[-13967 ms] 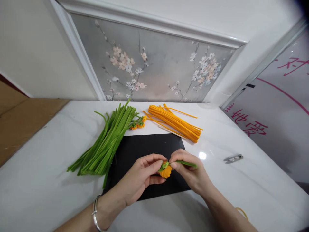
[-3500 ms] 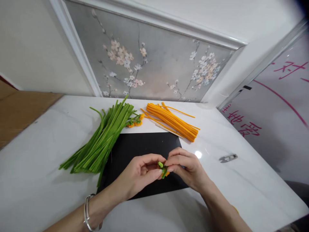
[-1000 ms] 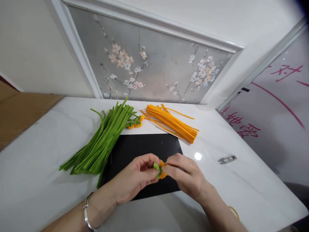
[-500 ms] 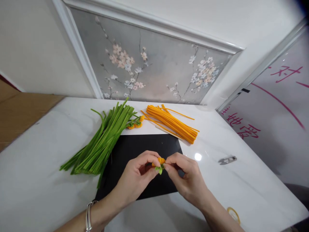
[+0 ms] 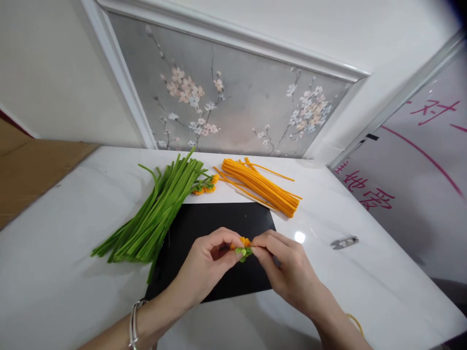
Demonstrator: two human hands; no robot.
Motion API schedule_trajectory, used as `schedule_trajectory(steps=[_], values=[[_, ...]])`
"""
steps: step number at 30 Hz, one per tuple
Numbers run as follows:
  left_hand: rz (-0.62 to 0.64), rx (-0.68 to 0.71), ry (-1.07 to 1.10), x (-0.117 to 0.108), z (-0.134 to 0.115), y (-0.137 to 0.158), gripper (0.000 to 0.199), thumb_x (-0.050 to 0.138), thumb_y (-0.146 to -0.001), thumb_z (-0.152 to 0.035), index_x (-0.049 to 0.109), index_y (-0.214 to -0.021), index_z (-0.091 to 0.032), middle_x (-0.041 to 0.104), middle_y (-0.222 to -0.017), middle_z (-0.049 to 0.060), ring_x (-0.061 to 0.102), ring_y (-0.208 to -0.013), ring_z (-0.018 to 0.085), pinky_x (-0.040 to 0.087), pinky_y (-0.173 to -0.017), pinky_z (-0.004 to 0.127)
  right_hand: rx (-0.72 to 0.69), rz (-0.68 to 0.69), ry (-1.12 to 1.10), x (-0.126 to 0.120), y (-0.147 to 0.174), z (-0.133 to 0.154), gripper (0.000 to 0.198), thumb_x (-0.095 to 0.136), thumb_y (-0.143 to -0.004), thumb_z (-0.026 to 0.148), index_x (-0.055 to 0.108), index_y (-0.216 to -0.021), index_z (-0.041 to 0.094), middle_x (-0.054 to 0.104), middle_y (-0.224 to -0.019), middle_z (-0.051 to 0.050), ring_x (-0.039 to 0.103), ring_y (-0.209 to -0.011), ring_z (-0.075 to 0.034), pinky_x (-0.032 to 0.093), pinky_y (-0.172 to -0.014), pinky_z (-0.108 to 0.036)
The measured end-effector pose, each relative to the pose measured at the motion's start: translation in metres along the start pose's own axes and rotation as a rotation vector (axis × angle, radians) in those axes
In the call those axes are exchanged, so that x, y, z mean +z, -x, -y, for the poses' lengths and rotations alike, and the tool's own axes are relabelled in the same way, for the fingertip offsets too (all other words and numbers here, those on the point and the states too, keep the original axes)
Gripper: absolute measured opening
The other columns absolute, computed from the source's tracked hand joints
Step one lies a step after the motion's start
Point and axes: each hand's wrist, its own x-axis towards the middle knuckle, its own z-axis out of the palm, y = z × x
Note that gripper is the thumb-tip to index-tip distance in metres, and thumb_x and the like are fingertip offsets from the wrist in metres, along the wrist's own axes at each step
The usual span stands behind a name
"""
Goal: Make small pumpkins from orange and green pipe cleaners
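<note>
Between my hands is a small pipe-cleaner flower (image 5: 245,241), orange on top with green loops below. My left hand (image 5: 209,260) pinches it from the left between thumb and forefinger. From the right, the thumb and forefinger of my right hand (image 5: 282,257) are pressed together at the flower's edge; the fingers partly hide what they grip. Both hands are held above a black mat (image 5: 219,218). Beyond the mat lie several finished-looking orange flowers with green parts (image 5: 206,187).
A bundle of green pipe cleaners (image 5: 160,214) lies left, overlapping the mat. Orange pipe cleaners (image 5: 259,187) lie at the back. Thread snips (image 5: 345,242) rest on the white table (image 5: 383,291) at right. A yellow ring (image 5: 355,321) is partly behind my right forearm. A flowered wall panel (image 5: 241,97) stands behind.
The green part of the flower has turned slightly, showing more of its loops. My right hand has shifted a little to the right; my left hand stays almost still.
</note>
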Motion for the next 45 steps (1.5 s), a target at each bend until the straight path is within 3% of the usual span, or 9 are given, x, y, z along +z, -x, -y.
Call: schedule_trajectory(steps=[7,11,16,21,25,30,34,39,45], values=[[-0.021,0.028,-0.108,0.003,0.007,0.002,0.009,0.060,-0.080,-0.011,0.066,-0.077,-0.018,0.061,-0.083,0.003,0.058,-0.076,0.015,0.047,-0.068,0.025,-0.213,0.118,0.557,0.004,0.003,0.005,0.022,0.042,-0.090,0.006,0.058,-0.080,0.017,0.058,-0.072,-0.005,0.053,-0.061,-0.017,0.040,-0.052,-0.029],[0.012,0.008,-0.150,0.003,0.008,0.001,0.010,0.059,-0.080,-0.012,0.066,-0.076,-0.018,0.060,-0.081,0.002,0.058,-0.076,0.015,0.045,-0.068,0.025,-0.266,0.140,0.705,0.009,0.007,0.004,0.023,0.045,-0.086,0.001,0.053,-0.073,0.018,0.054,-0.067,-0.003,0.048,-0.056,-0.017,0.035,-0.049,-0.030],[0.000,-0.031,-0.089,0.003,0.005,0.001,0.008,0.062,-0.079,-0.014,0.064,-0.071,-0.017,0.058,-0.076,0.000,0.055,-0.072,0.014,0.044,-0.065,0.024,-0.187,0.038,0.513,0.014,0.008,0.003,0.019,0.042,-0.090,0.005,0.054,-0.081,0.016,0.057,-0.072,-0.005,0.053,-0.058,-0.016,0.039,-0.050,-0.028],[0.029,-0.183,0.166,0.002,0.003,0.001,0.004,0.069,-0.076,-0.019,0.067,-0.075,-0.016,0.063,-0.075,0.000,0.055,-0.072,0.013,0.044,-0.069,0.024,-0.026,0.006,0.152,-0.001,0.003,0.001,0.017,0.043,-0.095,0.013,0.058,-0.089,0.018,0.061,-0.076,-0.003,0.057,-0.061,-0.012,0.048,-0.058,-0.023],[0.031,-0.381,0.412,0.000,0.004,-0.001,0.010,0.076,-0.069,-0.018,0.067,-0.072,-0.015,0.062,-0.070,-0.001,0.054,-0.067,0.010,0.042,-0.063,0.021,-0.233,0.019,0.085,-0.015,-0.001,-0.009,0.028,0.040,-0.093,0.006,0.062,-0.104,0.021,0.065,-0.095,-0.007,0.063,-0.080,-0.014,0.052,-0.069,-0.024],[0.070,-0.497,0.524,-0.002,0.003,-0.001,0.016,0.081,-0.064,-0.020,0.069,-0.072,-0.014,0.062,-0.070,-0.001,0.054,-0.066,0.009,0.042,-0.063,0.020,-0.394,0.079,0.242,-0.016,-0.003,-0.016,0.024,0.044,-0.095,0.012,0.064,-0.103,0.022,0.068,-0.095,-0.007,0.061,-0.078,-0.015,0.051,-0.069,-0.029],[0.132,-0.459,0.473,-0.003,0.004,-0.001,0.013,0.079,-0.069,-0.022,0.069,-0.072,-0.014,0.060,-0.069,-0.001,0.050,-0.064,0.009,0.039,-0.060,0.019,-0.399,0.133,0.279,-0.014,-0.003,-0.016,0.024,0.040,-0.097,0.012,0.063,-0.100,0.018,0.068,-0.094,-0.007,0.058,-0.077,-0.015,0.049,-0.069,-0.030],[0.085,-0.281,0.342,-0.001,0.008,-0.001,0.013,0.074,-0.075,-0.024,0.068,-0.073,-0.013,0.057,-0.068,-0.001,0.047,-0.064,0.010,0.040,-0.062,0.023,-0.433,0.155,0.371,-0.010,-0.003,-0.013,0.024,0.038,-0.096,0.011,0.062,-0.098,0.018,0.066,-0.090,-0.006,0.055,-0.071,-0.015,0.045,-0.064,-0.029],[-0.046,-0.161,0.165,0.005,0.002,0.003,0.006,0.068,-0.079,-0.022,0.067,-0.078,-0.016,0.060,-0.074,0.000,0.052,-0.071,0.013,0.044,-0.069,0.025,-0.226,0.003,0.179,0.004,-0.005,0.000,0.019,0.040,-0.090,0.010,0.057,-0.087,0.018,0.060,-0.083,-0.007,0.055,-0.074,-0.016,0.047,-0.064,-0.027]])
